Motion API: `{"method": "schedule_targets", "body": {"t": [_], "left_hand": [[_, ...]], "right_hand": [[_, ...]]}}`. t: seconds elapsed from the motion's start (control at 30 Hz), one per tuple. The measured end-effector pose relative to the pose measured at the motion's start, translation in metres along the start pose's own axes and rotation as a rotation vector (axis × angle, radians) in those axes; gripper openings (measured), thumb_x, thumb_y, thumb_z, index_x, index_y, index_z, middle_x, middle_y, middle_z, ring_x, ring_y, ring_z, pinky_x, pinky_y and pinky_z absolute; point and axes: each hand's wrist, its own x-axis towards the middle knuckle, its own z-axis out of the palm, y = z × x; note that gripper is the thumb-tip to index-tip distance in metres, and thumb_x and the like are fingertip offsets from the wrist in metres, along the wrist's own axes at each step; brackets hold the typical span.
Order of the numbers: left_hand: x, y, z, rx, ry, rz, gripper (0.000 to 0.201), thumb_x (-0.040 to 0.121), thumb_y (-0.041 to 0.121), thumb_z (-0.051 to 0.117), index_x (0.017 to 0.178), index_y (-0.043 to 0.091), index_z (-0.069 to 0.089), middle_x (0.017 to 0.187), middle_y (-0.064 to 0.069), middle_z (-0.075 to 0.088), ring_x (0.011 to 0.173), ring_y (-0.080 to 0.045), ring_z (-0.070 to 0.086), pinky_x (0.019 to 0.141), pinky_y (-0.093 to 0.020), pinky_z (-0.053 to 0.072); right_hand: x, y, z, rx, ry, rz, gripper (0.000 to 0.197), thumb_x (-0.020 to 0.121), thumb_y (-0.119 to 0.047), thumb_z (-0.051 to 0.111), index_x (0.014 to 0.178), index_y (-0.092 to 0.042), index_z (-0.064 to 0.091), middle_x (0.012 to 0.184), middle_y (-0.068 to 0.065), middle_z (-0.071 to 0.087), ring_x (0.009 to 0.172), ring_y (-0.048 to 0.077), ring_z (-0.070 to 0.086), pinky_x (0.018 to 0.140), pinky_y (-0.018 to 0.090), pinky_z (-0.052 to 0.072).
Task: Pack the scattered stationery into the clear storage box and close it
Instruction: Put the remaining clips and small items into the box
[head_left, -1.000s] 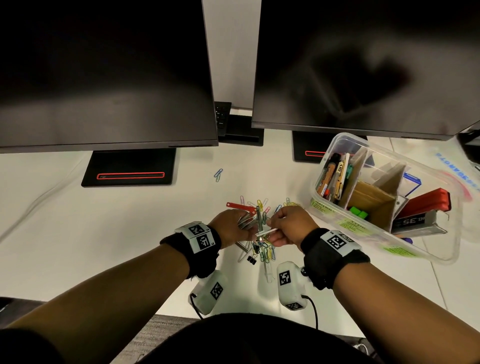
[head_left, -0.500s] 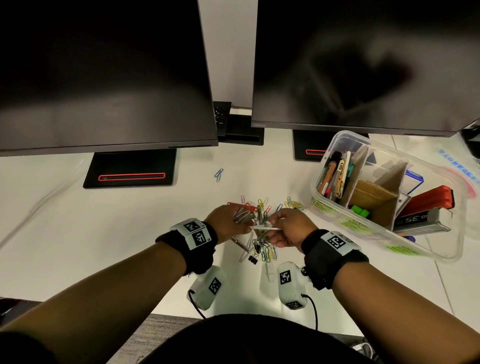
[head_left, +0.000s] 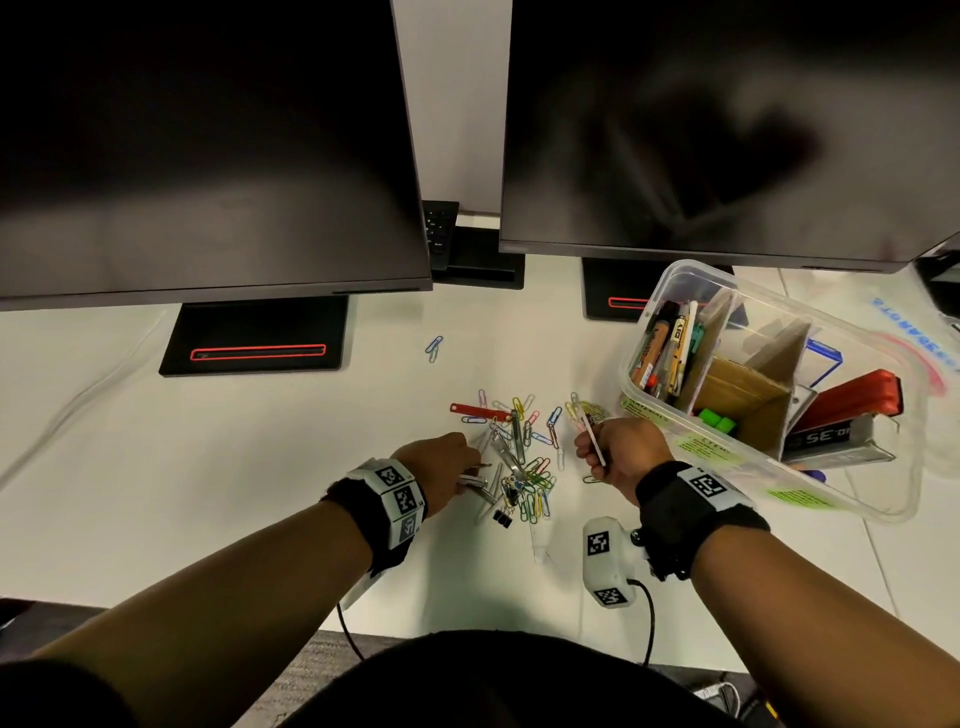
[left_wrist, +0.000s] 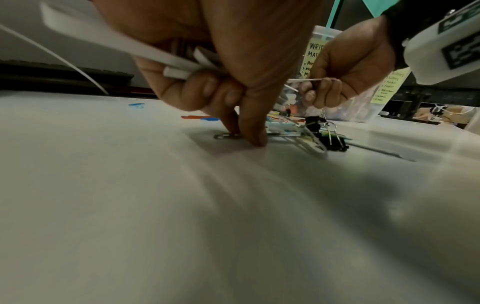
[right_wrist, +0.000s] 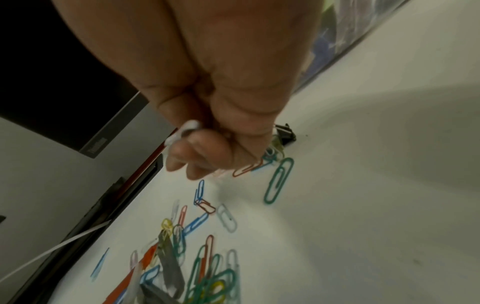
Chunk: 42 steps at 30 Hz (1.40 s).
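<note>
Coloured paper clips (head_left: 530, 467) and black binder clips (head_left: 502, 517) lie in a heap on the white desk. My left hand (head_left: 470, 460) is at the heap's left edge. It grips several flat white strips (left_wrist: 145, 51), while its thumb and forefinger (left_wrist: 246, 135) press on a silver clip (left_wrist: 223, 136). My right hand (head_left: 597, 452) is to the right of the heap, in a fist round a thin white stick (head_left: 593, 439) (right_wrist: 184, 131). The clear storage box (head_left: 691, 266) stands open just right of it, with pens, cardboard dividers and a red stapler (head_left: 852, 397) inside.
Two dark monitors (head_left: 208, 156) (head_left: 727, 130) overhang the back of the desk on black stands (head_left: 254, 338). A stray blue clip (head_left: 434, 347) lies apart behind the heap. A printed plastic sheet (head_left: 914, 353) lies behind the box. The desk's front edge is near my body.
The hands were together over the heap and have parted. The right hand has gone right towards the box with the thin stick. The left hand has dropped to the desk at the heap's left edge.
</note>
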Motion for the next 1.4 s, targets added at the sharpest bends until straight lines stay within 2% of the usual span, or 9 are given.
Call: {"method": "schedule_targets", "body": {"t": [0.17, 0.27, 0.47, 0.67, 0.87, 1.03, 1.17, 1.27, 1.4], "left_hand": [[-0.001, 0.000, -0.001, 0.054, -0.039, -0.005, 0.030, 0.094, 0.026, 0.049, 0.122, 0.016, 0.050, 0.121, -0.008, 0.053, 0.112, -0.026, 0.054, 0.094, -0.034, 0.043], [-0.003, -0.003, -0.003, -0.059, 0.005, -0.029, 0.028, 0.094, 0.024, 0.049, 0.120, 0.013, 0.050, 0.121, -0.008, 0.058, 0.112, -0.026, 0.055, 0.090, -0.027, 0.040], [-0.008, -0.012, -0.017, -0.478, 0.198, -0.190, 0.016, 0.092, 0.012, 0.049, 0.106, 0.010, 0.055, 0.102, -0.006, 0.066, 0.095, -0.025, 0.060, 0.076, -0.023, 0.039], [-0.002, -0.020, -0.021, -0.406, 0.198, -0.265, 0.025, 0.095, 0.022, 0.047, 0.111, 0.005, 0.056, 0.113, -0.014, 0.063, 0.106, -0.031, 0.057, 0.080, -0.027, 0.038], [0.001, -0.022, -0.018, -0.502, 0.222, -0.273, 0.026, 0.093, 0.027, 0.053, 0.110, 0.008, 0.056, 0.108, -0.010, 0.064, 0.102, -0.027, 0.058, 0.079, -0.026, 0.038], [0.003, -0.025, -0.020, -0.637, 0.191, -0.238, 0.033, 0.090, 0.020, 0.059, 0.121, 0.010, 0.057, 0.117, -0.007, 0.063, 0.109, -0.023, 0.056, 0.087, -0.026, 0.041], [0.001, -0.022, -0.023, -1.124, 0.085, -0.283, 0.024, 0.090, 0.005, 0.055, 0.106, 0.020, 0.063, 0.090, 0.001, 0.055, 0.076, -0.013, 0.045, 0.058, -0.020, 0.036], [-0.001, -0.021, -0.023, -1.437, 0.047, -0.326, 0.029, 0.088, -0.005, 0.051, 0.097, 0.019, 0.064, 0.079, 0.001, 0.054, 0.067, -0.009, 0.043, 0.049, -0.018, 0.034], [-0.004, -0.022, -0.027, -1.635, 0.014, -0.315, 0.021, 0.082, 0.002, 0.062, 0.101, 0.011, 0.062, 0.074, 0.001, 0.058, 0.066, -0.009, 0.048, 0.044, -0.014, 0.039]], "right_hand": [[0.005, 0.000, 0.005, -0.075, -0.045, -0.066, 0.039, 0.090, -0.029, 0.056, 0.062, -0.002, 0.057, 0.059, 0.012, 0.053, 0.048, 0.018, 0.041, 0.047, 0.023, 0.031], [0.007, 0.002, 0.013, -0.254, -0.104, -0.156, 0.031, 0.089, -0.018, 0.061, 0.062, -0.004, 0.058, 0.060, 0.012, 0.057, 0.041, 0.014, 0.052, 0.042, 0.021, 0.042], [0.008, -0.005, 0.034, -0.364, -0.172, -0.251, 0.025, 0.091, 0.009, 0.033, 0.094, -0.013, 0.042, 0.068, 0.012, 0.056, 0.046, 0.018, 0.054, 0.040, 0.021, 0.046], [0.018, -0.008, 0.057, -0.730, -0.059, -0.383, 0.011, 0.089, 0.000, 0.037, 0.091, -0.010, 0.041, 0.090, 0.018, 0.059, 0.071, 0.025, 0.049, 0.057, 0.026, 0.033], [0.017, -0.002, 0.068, -0.902, -0.020, -0.470, 0.022, 0.092, -0.021, 0.052, 0.108, -0.010, 0.042, 0.073, -0.001, 0.051, 0.072, 0.023, 0.050, 0.064, 0.027, 0.036], [0.019, 0.002, 0.065, -1.021, -0.054, -0.468, 0.027, 0.094, -0.024, 0.046, 0.117, -0.011, 0.046, 0.106, 0.012, 0.065, 0.092, 0.028, 0.060, 0.073, 0.029, 0.044], [0.017, -0.001, 0.065, -0.980, -0.027, -0.543, 0.022, 0.091, -0.022, 0.050, 0.109, -0.010, 0.053, 0.106, 0.011, 0.064, 0.095, 0.028, 0.060, 0.075, 0.029, 0.045], [0.021, -0.004, 0.071, -0.943, -0.015, -0.584, 0.026, 0.090, -0.029, 0.054, 0.107, -0.010, 0.058, 0.108, 0.010, 0.062, 0.097, 0.027, 0.058, 0.079, 0.030, 0.045], [0.026, -0.005, 0.082, -1.085, -0.064, -0.586, 0.033, 0.087, -0.035, 0.059, 0.109, -0.011, 0.059, 0.109, 0.011, 0.058, 0.098, 0.027, 0.058, 0.079, 0.031, 0.045]]}}
